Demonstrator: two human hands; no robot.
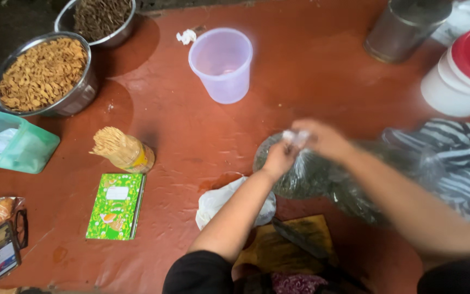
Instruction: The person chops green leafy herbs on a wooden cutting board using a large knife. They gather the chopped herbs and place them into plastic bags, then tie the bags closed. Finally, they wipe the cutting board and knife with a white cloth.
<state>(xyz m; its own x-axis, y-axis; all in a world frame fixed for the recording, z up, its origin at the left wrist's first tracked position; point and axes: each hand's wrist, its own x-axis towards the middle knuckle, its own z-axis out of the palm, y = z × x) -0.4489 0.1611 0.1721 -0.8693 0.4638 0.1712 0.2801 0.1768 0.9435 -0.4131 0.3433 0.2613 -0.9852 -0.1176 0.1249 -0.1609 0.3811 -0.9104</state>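
Both hands at the gathered neck of a clear plastic bag of dark leafy stuff, lying on the red-brown table cover. Left hand closed round the twisted top of the bag, fingers pinched narrow on the plastic. Right hand just beyond it, touching the same twisted top, fingers curled and blurred; gripping the plastic as far as can be told. Bag itself right of the middle of the cover, bulging toward a striped black-and-white cloth that touches its far side.

Taking the bag as landmark: straight above it, a pale purple plastic cup, upright, well apart. Up and to the right of the bag, a metal can and a white tub with a red lid. Just below and left of the bag, a crumpled white plastic bag, partly under the left forearm. Below the bag, a dark yellowish board with a dark blade-like shape lying on it.

Far left of the bag: a jar of toothpicks lying tilted, a green notebook under it, a green plastic box, a steel bowl of tan snacks and a second steel bowl of dark bits. At the lower left corner, a phone beside a small wrapped orange packet.
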